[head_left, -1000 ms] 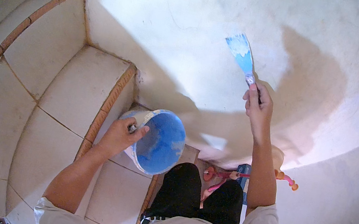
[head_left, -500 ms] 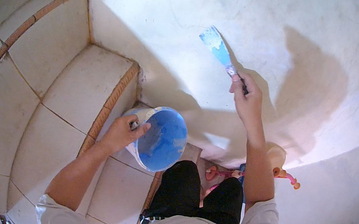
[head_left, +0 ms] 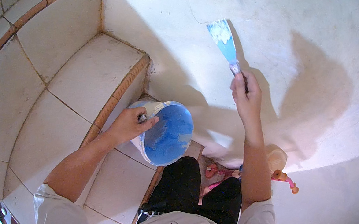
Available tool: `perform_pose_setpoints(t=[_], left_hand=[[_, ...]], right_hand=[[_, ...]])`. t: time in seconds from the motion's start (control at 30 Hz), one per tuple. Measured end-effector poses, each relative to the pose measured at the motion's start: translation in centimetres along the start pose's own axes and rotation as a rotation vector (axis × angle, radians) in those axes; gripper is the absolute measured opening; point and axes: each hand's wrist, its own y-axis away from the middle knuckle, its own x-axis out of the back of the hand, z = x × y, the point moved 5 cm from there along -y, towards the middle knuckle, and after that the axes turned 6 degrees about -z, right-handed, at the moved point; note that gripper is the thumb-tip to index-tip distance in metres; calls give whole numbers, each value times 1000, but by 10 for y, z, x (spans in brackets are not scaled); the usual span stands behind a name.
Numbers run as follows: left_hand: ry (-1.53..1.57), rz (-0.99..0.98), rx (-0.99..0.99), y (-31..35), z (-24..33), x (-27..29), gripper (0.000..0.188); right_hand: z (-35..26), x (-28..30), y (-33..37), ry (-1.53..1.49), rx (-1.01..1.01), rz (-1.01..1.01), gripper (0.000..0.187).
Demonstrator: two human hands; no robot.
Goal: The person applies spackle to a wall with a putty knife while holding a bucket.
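Observation:
My right hand (head_left: 246, 96) is closed round the handle of a putty knife (head_left: 226, 47), whose blue-tinged blade carries a smear of white paste. The blade points up and to the left, at the pale wall (head_left: 168, 10); whether it touches the wall I cannot tell. My left hand (head_left: 129, 126) grips the rim of a bucket (head_left: 170, 134), with the thumb over the edge and the fingers outside. White paste marks the bucket's rim, and its blue inside is smeared with residue. The bucket is tilted, its mouth turned toward me.
Tiled steps (head_left: 96, 69) with brown ribbed edges climb on the left. An orange and pink plastic object (head_left: 289, 180) is partly hidden behind my right forearm. Another pink-red piece (head_left: 212, 170) lies beyond my knees. My shadow falls on the wall at right.
The putty knife has shifted slightly right and up in view, its blade turned more upright. The bucket sits a little higher and further right in view. Both hands keep their hold.

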Motion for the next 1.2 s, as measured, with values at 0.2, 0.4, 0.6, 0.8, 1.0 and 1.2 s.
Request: perform_pose_setpoints(t=[0.2, 0.4, 0.6, 0.8, 1.0, 1.2], left_hand=[[-6, 1, 16, 1, 0, 1, 50], [-2, 18, -35, 0, -8, -2, 51], [1, 39, -38, -2, -3, 0, 51], [39, -20, -4, -4, -8, -3, 49], [48, 16, -42, 0, -6, -3, 48], [-4, -15, 6, -3, -5, 0, 49]], right_hand=[[7, -10, -16, 115, -95, 138, 28], [16, 24, 11, 270, -96, 194, 27], [6, 22, 16, 99, -37, 82, 22], [-15, 3, -14, 292, 5, 83, 25], [-7, 63, 36, 364, -100, 213, 23], [-30, 50, 16, 143, -79, 160, 23]])
